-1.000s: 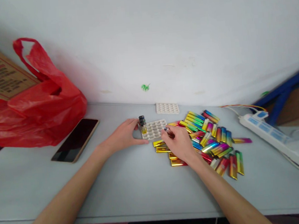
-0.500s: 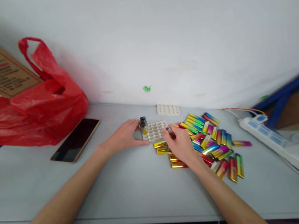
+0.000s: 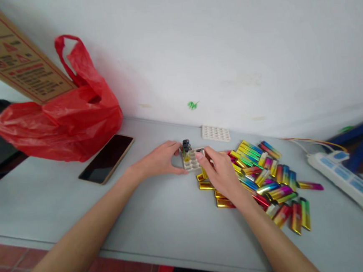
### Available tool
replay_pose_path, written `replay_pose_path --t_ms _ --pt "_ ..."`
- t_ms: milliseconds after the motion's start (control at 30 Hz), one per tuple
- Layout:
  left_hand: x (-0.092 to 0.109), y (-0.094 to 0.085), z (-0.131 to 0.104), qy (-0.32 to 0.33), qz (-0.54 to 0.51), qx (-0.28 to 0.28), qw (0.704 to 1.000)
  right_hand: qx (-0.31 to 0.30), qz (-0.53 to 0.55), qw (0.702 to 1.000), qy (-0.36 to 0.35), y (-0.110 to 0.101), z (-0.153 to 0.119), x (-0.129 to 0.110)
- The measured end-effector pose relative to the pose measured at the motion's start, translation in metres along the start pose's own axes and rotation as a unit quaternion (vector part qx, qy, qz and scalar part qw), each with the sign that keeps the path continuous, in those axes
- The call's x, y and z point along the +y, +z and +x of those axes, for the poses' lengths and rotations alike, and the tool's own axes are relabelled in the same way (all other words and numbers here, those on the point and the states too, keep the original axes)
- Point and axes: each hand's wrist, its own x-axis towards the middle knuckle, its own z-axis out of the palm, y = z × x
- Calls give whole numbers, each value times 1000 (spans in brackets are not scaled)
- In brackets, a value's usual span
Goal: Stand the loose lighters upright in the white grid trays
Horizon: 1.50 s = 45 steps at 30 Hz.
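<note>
In the head view, the left hand [image 3: 164, 159] is spread open at the left end of the near white tray [image 3: 190, 164], fingertips by its far left corner and thumb by its near edge. It looks to be steadying the tray, though how firmly it bears is unclear. Beside those fingertips, a short row of upright lighters [image 3: 186, 151] stands along the tray's left side. A sideways nudge from a finger could tilt them, since they are tall for such shallow-looking pockets.

The right hand [image 3: 221, 168] pinches a held lighter [image 3: 204, 172] between thumb and fingers, roughly upright at the tray's right part. The fingers hide much of its body and the pockets around it, so a misaligned base could catch on a pocket rim, and pressing then might tip the lighter or skid the tray.

The loose lighters [image 3: 267, 188] lie in a pile to the right, some just beside the tray and under the right wrist. A low wrist could drag them about or push one against the tray. The smooth shiny casings may also slip in a light pinch.

The far white tray [image 3: 215, 133] lies by the wall, and the phone [image 3: 107, 159] to the left, both apart from the hands. The power strip [image 3: 345, 177] lies on the right, beyond the pile, so it seems little at risk.
</note>
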Motion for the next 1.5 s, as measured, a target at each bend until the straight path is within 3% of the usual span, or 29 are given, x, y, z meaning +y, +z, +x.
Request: replay_pose_path --t_ms 200,433,600,733,867,967,1067,1133,1200,1333,1500 --pt "6 0 0 12 17 -6 1000 0 10 999 -32 14 -2 5" --pt "8 -1 0 13 32 -6 999 -53 -136 986 -77 21 2 17" --pt "4 0 1 10 21 -10 1000 -83 -249 963 -60 27 3 11" --pt "3 1 2 2 18 -8 1000 -78 -250 963 -55 23 -3 6" --pt "5 -1 3 -16 14 -4 1000 -60 -171 981 -64 -4 -10 19" --pt "5 -3 4 -27 12 6 1000 -8 -140 989 -50 -46 -13 50" --pt "3 -3 6 -21 7 5 1000 114 -214 968 67 -98 -10 95" --pt "1 -2 6 -19 3 6 1000 108 -294 930 192 -128 -4 123" --pt "-1 -1 6 -19 -2 10 1000 99 -312 913 242 -148 3 146" --pt "-6 2 6 -10 -7 15 1000 60 -307 904 293 -158 8 166" --pt "-7 4 6 -8 11 8 1000 21 -268 922 279 -158 -4 168"
